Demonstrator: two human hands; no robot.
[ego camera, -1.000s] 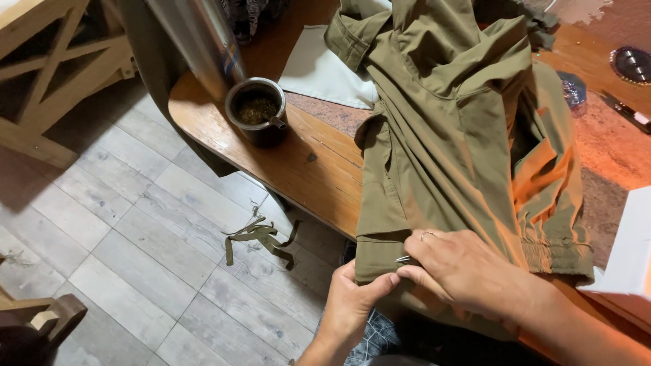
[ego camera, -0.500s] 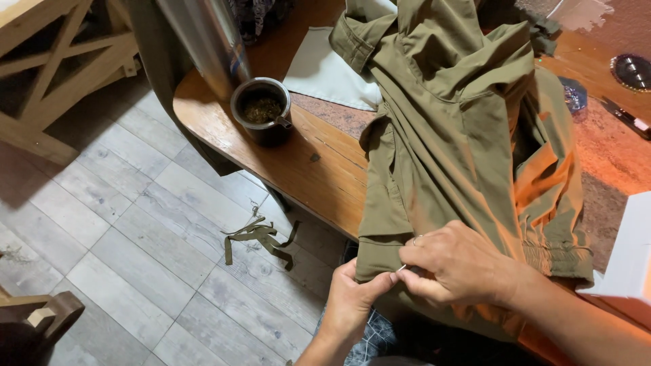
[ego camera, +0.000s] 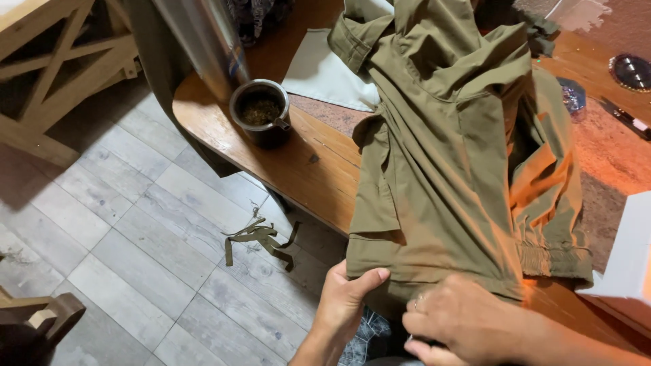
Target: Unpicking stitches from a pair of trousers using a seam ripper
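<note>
Right hand [ego camera: 468,322] had slid lower along the garment [ego camera: 447,176] hem; both hands' fingers pinched that hem. Left hand [ego camera: 346,298] held its corner. Garment lay on the counter [ego camera: 298,163] beside a cup [ego camera: 261,112].

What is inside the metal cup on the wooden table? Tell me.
The metal cup holds dark, crumbly greenish-brown material nearly up to its rim. Whatever lies beneath that surface is hidden.

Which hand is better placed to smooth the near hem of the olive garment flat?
Probably the right hand: it lies on top of the olive garment at the hem, while the left hand pinches the hem's corner at the wooden table edge.
</note>
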